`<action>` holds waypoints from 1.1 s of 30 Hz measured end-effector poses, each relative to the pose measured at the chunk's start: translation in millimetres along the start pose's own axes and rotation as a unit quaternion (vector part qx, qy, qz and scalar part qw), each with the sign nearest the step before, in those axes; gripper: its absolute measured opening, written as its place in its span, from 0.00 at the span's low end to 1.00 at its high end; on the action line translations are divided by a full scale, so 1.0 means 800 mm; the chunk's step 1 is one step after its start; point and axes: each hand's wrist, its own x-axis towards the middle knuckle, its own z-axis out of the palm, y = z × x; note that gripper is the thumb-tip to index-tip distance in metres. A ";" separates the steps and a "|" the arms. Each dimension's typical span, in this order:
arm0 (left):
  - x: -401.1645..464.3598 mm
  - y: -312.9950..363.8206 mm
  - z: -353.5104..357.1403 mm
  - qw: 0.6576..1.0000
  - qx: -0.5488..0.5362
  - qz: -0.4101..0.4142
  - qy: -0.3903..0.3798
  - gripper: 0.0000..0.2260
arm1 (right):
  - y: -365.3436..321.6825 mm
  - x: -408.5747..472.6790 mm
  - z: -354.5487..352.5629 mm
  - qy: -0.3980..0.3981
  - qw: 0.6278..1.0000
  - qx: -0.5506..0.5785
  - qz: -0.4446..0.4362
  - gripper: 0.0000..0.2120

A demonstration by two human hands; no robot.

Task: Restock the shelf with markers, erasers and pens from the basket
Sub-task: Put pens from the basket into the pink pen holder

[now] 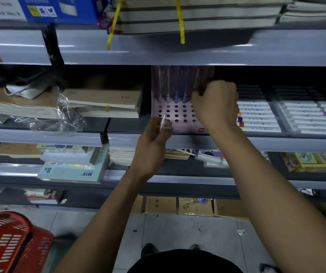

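The pen stand (177, 113) has many empty holes, so lots remains: the left hand (154, 138) holds one pen (163, 121), and the right hand (215, 103) grips pens at the stand.

Both forearms are bare from the fingers down, with no sleeves, watch, rings or gloves showing on the left hand (154, 140) or right hand (215, 104). Below is a dark, black-looking garment (185, 262) and dark shoes (148, 249).

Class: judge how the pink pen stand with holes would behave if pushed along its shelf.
The pink pen stand probably slides easily, looking like light card. With tall pens in its back rows, it may tip. The right hand steadies it there.
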 end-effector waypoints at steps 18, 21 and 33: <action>0.004 0.032 0.009 0.971 -0.232 -0.059 0.003 0.09 | 0.006 -0.085 -0.004 -0.137 0.934 0.325 -0.062 0.04; 0.007 0.023 0.010 0.972 -0.232 -0.043 0.007 0.09 | 0.005 -0.086 -0.004 -0.148 0.930 0.336 -0.035 0.06; 0.014 0.008 0.005 0.995 -0.097 0.031 0.001 0.09 | 0.019 -0.069 -0.013 -0.155 0.918 0.364 0.026 0.02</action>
